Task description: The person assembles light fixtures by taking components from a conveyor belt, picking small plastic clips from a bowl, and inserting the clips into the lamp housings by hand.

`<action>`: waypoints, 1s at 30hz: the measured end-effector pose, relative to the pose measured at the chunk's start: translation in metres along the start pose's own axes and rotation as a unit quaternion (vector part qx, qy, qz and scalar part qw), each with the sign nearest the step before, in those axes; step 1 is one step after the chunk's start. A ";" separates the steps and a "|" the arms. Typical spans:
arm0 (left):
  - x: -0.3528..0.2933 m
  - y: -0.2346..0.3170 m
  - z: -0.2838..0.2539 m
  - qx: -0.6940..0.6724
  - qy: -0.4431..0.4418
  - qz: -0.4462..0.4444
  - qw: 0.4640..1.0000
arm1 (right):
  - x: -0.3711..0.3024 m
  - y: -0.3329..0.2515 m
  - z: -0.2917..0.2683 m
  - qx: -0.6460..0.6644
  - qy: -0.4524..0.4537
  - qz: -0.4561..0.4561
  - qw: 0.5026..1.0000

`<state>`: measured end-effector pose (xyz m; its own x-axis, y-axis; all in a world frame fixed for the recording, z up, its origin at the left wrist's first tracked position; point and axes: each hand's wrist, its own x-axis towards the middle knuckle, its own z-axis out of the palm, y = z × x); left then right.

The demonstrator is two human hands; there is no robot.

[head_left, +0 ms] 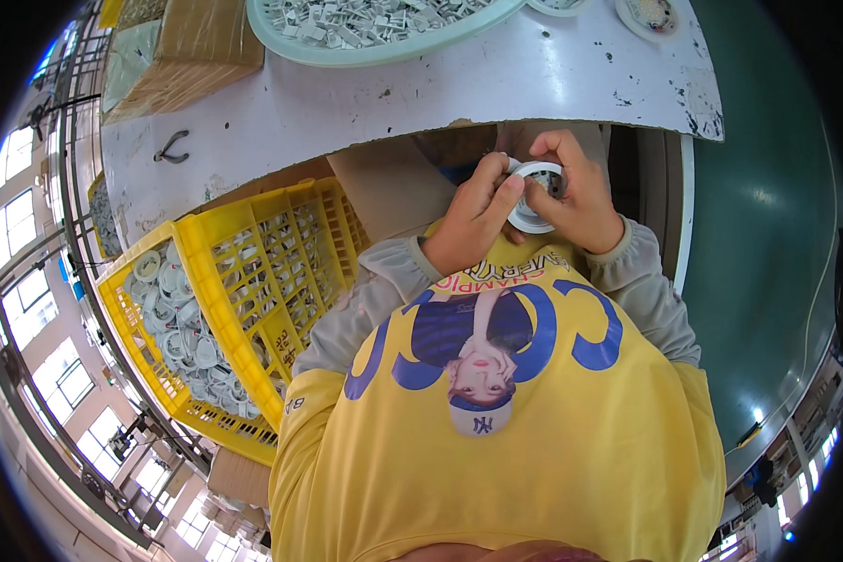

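Observation:
Close to the table's front edge, both my hands hold a round white plastic housing (531, 224) in front of my body. My left hand (471, 217) grips its left rim, with the thumb along the edge. From the other side, my right hand (585, 208) is closed on the housing. Its thumb reaches over the rim into the opening, while its index finger bends above the far edge. Small pale and dark details show inside the housing, too small to name. The fingers hide parts of the rim and underside.
To my left, a yellow plastic crate (189, 281) holds many white ring-shaped parts. On the white table (318, 108) are pliers (171, 147), a cardboard box (206, 42) and a pale green basin (375, 58) of small white pieces. Round dishes (648, 17) stand at the far right.

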<state>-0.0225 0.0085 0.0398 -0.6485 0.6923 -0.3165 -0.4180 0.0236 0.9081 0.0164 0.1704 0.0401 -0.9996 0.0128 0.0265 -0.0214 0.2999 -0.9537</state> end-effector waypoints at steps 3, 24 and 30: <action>0.000 -0.002 -0.002 0.000 -0.001 0.009 1.000 | 0.001 0.000 0.001 0.027 -0.001 -0.001 1.000; -0.001 0.001 0.001 0.010 0.005 0.006 1.000 | 0.000 0.002 0.001 0.025 0.001 -0.013 1.000; -0.002 -0.004 -0.005 0.002 0.031 -0.001 1.000 | -0.003 -0.009 -0.006 0.179 -0.069 0.055 0.980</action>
<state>-0.0228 0.0036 0.0348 -0.6868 0.6456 -0.3340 -0.4164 0.0272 0.9088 0.0196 0.1733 0.0508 -0.9889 -0.1109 -0.0992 0.1053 -0.0508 -0.9931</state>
